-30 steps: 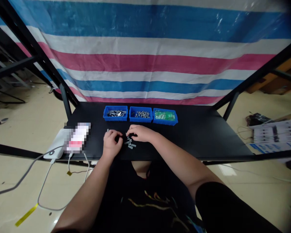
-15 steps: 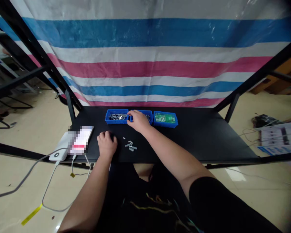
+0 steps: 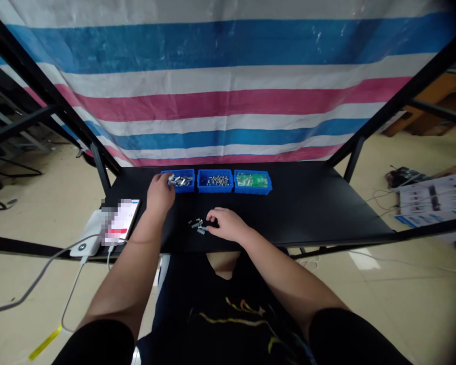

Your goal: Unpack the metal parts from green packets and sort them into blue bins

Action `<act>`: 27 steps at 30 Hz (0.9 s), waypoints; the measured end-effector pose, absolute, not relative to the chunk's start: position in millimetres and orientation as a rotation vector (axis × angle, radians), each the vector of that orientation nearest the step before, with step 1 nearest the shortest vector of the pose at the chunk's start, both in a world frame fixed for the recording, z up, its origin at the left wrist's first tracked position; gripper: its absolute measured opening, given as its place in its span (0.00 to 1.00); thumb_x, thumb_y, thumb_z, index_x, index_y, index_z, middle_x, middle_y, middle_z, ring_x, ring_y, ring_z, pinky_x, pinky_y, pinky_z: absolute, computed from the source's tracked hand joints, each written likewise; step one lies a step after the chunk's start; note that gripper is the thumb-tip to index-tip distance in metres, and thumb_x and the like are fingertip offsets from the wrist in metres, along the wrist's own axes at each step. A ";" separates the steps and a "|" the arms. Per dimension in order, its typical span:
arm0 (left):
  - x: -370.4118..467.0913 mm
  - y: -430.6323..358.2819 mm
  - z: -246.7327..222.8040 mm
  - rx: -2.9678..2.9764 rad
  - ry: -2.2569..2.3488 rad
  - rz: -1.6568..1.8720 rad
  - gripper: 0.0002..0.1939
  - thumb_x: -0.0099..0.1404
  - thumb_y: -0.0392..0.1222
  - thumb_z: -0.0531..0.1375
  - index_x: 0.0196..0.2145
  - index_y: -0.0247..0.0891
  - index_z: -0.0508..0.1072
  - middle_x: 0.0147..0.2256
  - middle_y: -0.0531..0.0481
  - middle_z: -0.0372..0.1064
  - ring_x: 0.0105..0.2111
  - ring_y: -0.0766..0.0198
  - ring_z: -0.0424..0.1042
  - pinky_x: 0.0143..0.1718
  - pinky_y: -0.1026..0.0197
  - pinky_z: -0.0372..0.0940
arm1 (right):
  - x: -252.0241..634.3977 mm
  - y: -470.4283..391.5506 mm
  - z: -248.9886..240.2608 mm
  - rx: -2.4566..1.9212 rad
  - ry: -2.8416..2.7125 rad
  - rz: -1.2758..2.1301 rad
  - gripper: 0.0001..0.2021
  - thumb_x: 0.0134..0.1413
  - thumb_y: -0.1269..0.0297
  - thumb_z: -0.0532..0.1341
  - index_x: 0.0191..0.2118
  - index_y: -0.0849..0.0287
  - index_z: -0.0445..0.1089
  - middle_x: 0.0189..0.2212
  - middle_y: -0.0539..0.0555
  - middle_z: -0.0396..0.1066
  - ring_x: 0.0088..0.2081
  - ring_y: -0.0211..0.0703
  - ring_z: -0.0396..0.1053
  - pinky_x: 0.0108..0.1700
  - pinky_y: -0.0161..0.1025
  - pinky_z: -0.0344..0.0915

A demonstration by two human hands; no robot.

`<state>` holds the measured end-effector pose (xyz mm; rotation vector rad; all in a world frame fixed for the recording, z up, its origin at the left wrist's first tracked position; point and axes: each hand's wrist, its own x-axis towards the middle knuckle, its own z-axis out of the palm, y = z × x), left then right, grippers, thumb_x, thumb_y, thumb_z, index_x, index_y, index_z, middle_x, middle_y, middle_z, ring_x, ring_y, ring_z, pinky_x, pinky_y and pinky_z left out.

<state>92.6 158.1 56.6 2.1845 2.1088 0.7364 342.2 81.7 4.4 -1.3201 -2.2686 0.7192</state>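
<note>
My left hand [image 3: 161, 193] is at the left end of the left blue bin [image 3: 184, 189], fingers bent over its rim. A pale bit shows at the fingertips, too small to name. Grey metal spacers [image 3: 183, 180] fill that bin. Lower down, my right hand [image 3: 226, 223] hovers at a small pile on the black table, its thumb and fingers curved with a gap between them. In the pile lie grey spacers [image 3: 201, 231] and small screws [image 3: 198, 221]; the thumb is close to one spacer, and I cannot tell if it touches.
The middle blue bin [image 3: 215, 189] holds small screws. Green circuit boards [image 3: 252, 179] in clear wrapping fill the right bin [image 3: 253, 190]. At the left table edge lie a phone [image 3: 124, 218] and a white power bank [image 3: 84, 246] with cables. Black frame posts [image 3: 102, 170] flank the table.
My right hand has left the middle bin and come down to the loose pile. My left hand has risen from the table's front to the left bin. The view has shifted slightly.
</note>
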 end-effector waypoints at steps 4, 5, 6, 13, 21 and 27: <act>95.5 156.5 70.6 2.123 2.167 0.658 0.23 0.66 0.38 0.57 0.58 0.43 0.73 0.53 0.41 0.75 0.52 0.46 0.74 0.53 0.49 0.67 | 337.4 69.0 3.9 -1.340 -2.312 0.707 0.10 0.51 0.65 0.71 0.41 0.55 0.76 0.39 0.51 0.72 0.39 0.40 0.71 0.39 0.35 0.61; 93.9 150.4 69.1 2.090 2.201 0.626 0.21 0.67 0.39 0.56 0.56 0.43 0.75 0.50 0.42 0.77 0.49 0.46 0.76 0.50 0.49 0.68 | 336.8 68.4 4.7 -1.346 -2.325 0.702 0.08 0.53 0.66 0.70 0.40 0.55 0.76 0.40 0.52 0.72 0.39 0.40 0.71 0.39 0.35 0.60; 91.5 143.1 65.7 2.067 2.223 0.609 0.19 0.67 0.40 0.56 0.54 0.44 0.76 0.48 0.43 0.78 0.47 0.46 0.76 0.48 0.50 0.69 | 337.0 68.8 5.8 -1.346 -2.341 0.700 0.06 0.54 0.67 0.69 0.38 0.55 0.76 0.40 0.52 0.72 0.39 0.40 0.71 0.39 0.35 0.60; 72.2 98.5 15.3 2.078 2.105 0.712 0.13 0.65 0.40 0.55 0.43 0.40 0.77 0.40 0.44 0.77 0.42 0.53 0.76 0.44 0.55 0.68 | 354.8 91.3 16.3 -1.323 -2.416 0.871 0.07 0.45 0.75 0.67 0.31 0.57 0.73 0.29 0.49 0.73 0.30 0.38 0.69 0.33 0.33 0.58; 61.5 112.7 2.9 2.081 2.002 0.940 0.11 0.64 0.39 0.55 0.41 0.40 0.76 0.38 0.45 0.75 0.40 0.55 0.75 0.45 0.56 0.68 | 361.5 116.3 2.5 -1.163 -2.162 1.047 0.05 0.48 0.72 0.66 0.33 0.57 0.73 0.27 0.47 0.72 0.28 0.35 0.68 0.33 0.32 0.63; 67.8 226.1 52.4 2.085 2.069 0.821 0.15 0.63 0.41 0.57 0.46 0.40 0.77 0.41 0.46 0.79 0.42 0.56 0.76 0.45 0.59 0.67 | 363.0 119.7 -25.4 -1.097 -1.816 1.177 0.06 0.51 0.65 0.67 0.35 0.58 0.71 0.25 0.46 0.67 0.25 0.33 0.63 0.29 0.31 0.61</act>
